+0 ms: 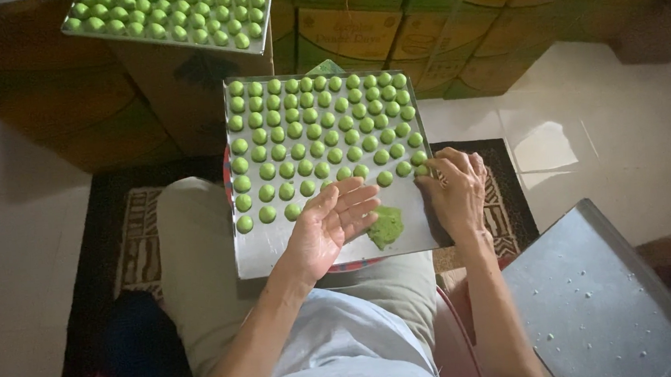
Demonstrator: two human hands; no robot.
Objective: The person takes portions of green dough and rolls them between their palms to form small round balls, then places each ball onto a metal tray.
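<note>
Roughly three-quarters of the tray (257, 253) on the person's lap is covered with rows of green balls (309, 127); its near strip is bare metal, with room for perhaps two more rows. A lump of green dough (386, 226) lies there unrolled. Left hand (330, 227): palm up, fingers spread, holding nothing. Right hand (453, 188): fingertips at the end ball of the last full row, by the tray's right edge; whether it pinches that ball cannot be told. A second tray (104, 30) behind is full; a third (595, 296), right, is bare.
</note>
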